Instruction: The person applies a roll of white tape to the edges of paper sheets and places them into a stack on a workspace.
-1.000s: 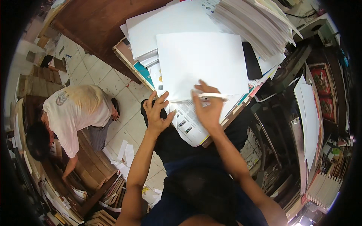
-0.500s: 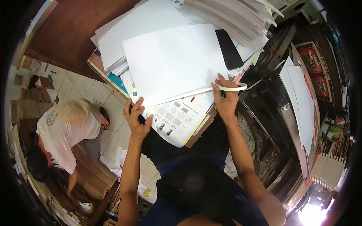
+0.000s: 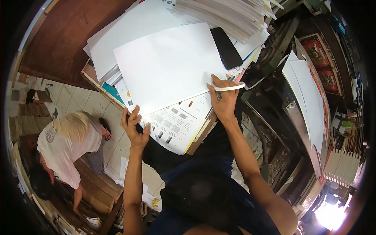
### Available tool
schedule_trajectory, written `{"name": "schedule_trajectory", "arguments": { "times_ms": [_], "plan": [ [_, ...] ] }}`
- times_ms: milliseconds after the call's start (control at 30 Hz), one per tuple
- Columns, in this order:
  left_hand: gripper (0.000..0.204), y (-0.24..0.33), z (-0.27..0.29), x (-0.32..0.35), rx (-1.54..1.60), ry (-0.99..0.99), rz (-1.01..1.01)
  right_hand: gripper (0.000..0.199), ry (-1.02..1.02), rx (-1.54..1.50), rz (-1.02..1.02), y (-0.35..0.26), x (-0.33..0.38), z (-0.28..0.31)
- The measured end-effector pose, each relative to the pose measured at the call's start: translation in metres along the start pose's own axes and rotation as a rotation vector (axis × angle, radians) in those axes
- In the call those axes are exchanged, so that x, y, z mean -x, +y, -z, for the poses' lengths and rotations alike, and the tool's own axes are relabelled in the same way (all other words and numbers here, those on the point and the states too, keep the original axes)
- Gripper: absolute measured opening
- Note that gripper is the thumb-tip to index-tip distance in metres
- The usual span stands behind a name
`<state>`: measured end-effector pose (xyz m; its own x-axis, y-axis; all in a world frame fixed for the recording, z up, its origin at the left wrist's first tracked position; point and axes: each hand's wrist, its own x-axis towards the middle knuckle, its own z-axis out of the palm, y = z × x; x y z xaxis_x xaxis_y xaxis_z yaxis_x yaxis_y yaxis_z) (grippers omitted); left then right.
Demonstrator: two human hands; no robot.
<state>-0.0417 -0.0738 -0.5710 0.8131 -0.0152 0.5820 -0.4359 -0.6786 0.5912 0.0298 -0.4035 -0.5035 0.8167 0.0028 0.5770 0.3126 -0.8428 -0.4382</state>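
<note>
- L hand (image 3: 135, 127): fingers parted, at white sheet's (image 3: 168, 64) near-L corner
- R hand (image 3: 224, 100): grasps white ring (image 3: 230, 87), by sheet's near-R corner
- Sheet atop printed page (image 3: 184, 139): barcodes (image 3: 183, 116), pics (image 3: 168, 140), txt (image 3: 158, 119) too tiny

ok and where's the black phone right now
In the head view, the black phone lies above centre and a little right, along the right edge of the blank white sheet, farther out than the right hand.
</note>
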Motion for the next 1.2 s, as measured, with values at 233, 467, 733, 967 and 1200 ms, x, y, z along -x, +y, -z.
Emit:
{"name": "schedule_trajectory", "arguments": {
  "times_ms": [233, 467, 733, 967, 1200],
  "plan": [
    [0.034, 0.001, 0.0, 0.0, -0.02, -0.017, 0.001, 0.036, -0.01, 0.026, -0.004, 0.002, 0.002, -0.001],
    [0.035, 0.003, 0.002, -0.003, -0.02, -0.009, -0.012, 0.036, -0.021, 0.065, 0.0, -0.003, -0.001, 0.0],
    [0.023, 0.076, 0.007, -0.055, -0.041, 0.229, 0.186, 0.029, -0.156, 0.196, -0.003, -0.027, 0.012, -0.005],
    [0.053, 0.126, -0.06, -0.063, -0.375, -0.478, 0.137, 0.029, -0.071, 0.006, -0.164, -0.08, 0.04, -0.01],
    [0.05, 0.126, -0.063, -0.063, -0.408, -0.49, 0.166, 0.036, 0.082, -0.169, -0.213, -0.04, 0.03, 0.026]
  ]
}}
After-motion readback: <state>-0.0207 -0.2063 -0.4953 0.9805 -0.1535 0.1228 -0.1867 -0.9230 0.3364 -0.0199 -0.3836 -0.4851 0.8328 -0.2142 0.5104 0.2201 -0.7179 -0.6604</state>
